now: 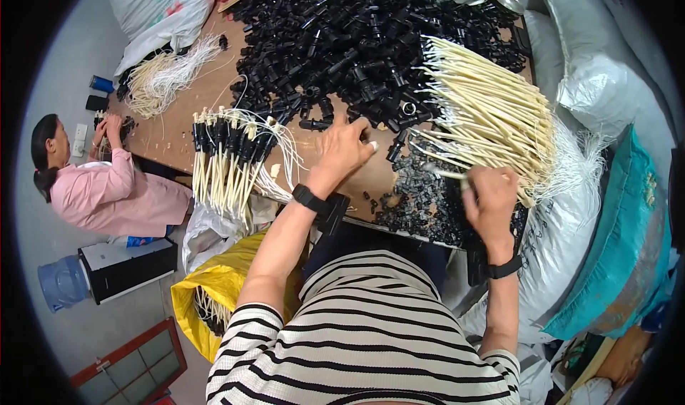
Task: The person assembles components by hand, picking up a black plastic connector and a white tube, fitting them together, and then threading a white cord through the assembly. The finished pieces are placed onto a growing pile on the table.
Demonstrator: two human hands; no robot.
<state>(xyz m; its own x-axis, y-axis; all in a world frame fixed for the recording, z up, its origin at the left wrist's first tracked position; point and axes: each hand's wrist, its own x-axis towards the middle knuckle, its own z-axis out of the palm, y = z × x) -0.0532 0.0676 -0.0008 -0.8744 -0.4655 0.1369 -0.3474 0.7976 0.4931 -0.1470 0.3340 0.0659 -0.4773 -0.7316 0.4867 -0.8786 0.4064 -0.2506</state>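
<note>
My left hand [344,148] is at the near edge of a large heap of black plastic fittings [342,48]. Its fingers are bent but apart, with something white at one fingertip, and I see nothing held between them. A single black fitting [397,147] lies just to its right. My right hand [492,198] is closed round the end of a cream-coloured tube [449,174], which points left over a scatter of small clear and black pieces [421,191]. Just behind that hand lies a thick bundle of similar cream tubes [492,113] with white strands at their ends.
On the left of the table [160,145] sits a bunch of tubes joined to black fittings [232,152]. Farther left lies a white-stranded bundle [160,77]. A person in pink [118,191] works beyond the left edge. Sacks [599,77] crowd the right; a yellow bag [235,262] stands below left.
</note>
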